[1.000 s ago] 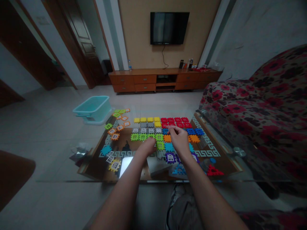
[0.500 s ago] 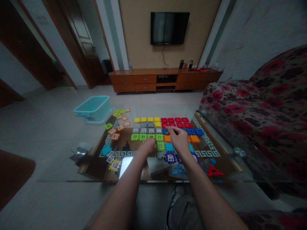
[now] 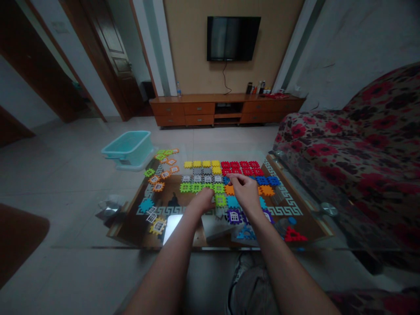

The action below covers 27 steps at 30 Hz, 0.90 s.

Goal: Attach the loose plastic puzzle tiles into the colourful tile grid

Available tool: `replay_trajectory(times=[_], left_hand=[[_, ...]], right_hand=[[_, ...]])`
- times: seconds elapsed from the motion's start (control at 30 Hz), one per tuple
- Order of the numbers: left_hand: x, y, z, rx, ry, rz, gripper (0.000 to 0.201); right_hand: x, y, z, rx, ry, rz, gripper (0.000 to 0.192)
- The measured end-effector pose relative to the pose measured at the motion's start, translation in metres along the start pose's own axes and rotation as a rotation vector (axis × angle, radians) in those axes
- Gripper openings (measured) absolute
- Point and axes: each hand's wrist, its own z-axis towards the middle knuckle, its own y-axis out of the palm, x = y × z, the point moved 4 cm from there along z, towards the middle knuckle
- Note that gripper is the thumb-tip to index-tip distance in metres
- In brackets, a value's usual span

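Observation:
My left hand (image 3: 204, 200) rests with fingers bunched at the edge of the row of green toothed building tiles (image 3: 185, 187). A lone green tile (image 3: 221, 201) lies just right of its fingertips. Bent into a pinch, my right hand (image 3: 244, 189) hovers at the blue tiles (image 3: 261, 180) and covers part of the orange tiles (image 3: 266, 190) and light-blue tiles (image 3: 232, 201). What either hand holds, if anything, is hidden. Grey tiles with white windows (image 3: 197, 179), yellow tiles (image 3: 206, 164) and red tiles (image 3: 244, 165) lie in rows beyond. Purple window tiles (image 3: 234, 216) lie nearer me.
Loose orange window tiles (image 3: 159, 187) and a yellow window tile (image 3: 158, 226) lie along the left of the glass table (image 3: 138, 240). Beside my left forearm is a white shiny object (image 3: 172, 226). A turquoise bin (image 3: 129, 146) stands beyond; a floral sofa (image 3: 324, 131) flanks the right.
The view has shifted very slightly. Both hands stay in nearly the same place and pose, and the tiles lie as before.

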Motion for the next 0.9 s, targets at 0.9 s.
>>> replay_trajectory(times=[0.9], left_hand=[[0.0028, -0.0054, -0.0025, -0.001, 0.013, -0.003, 0.028]], right_hand=[[-0.0053, 0.0012, -0.0016, -0.025, -0.011, -0.013, 0.032]])
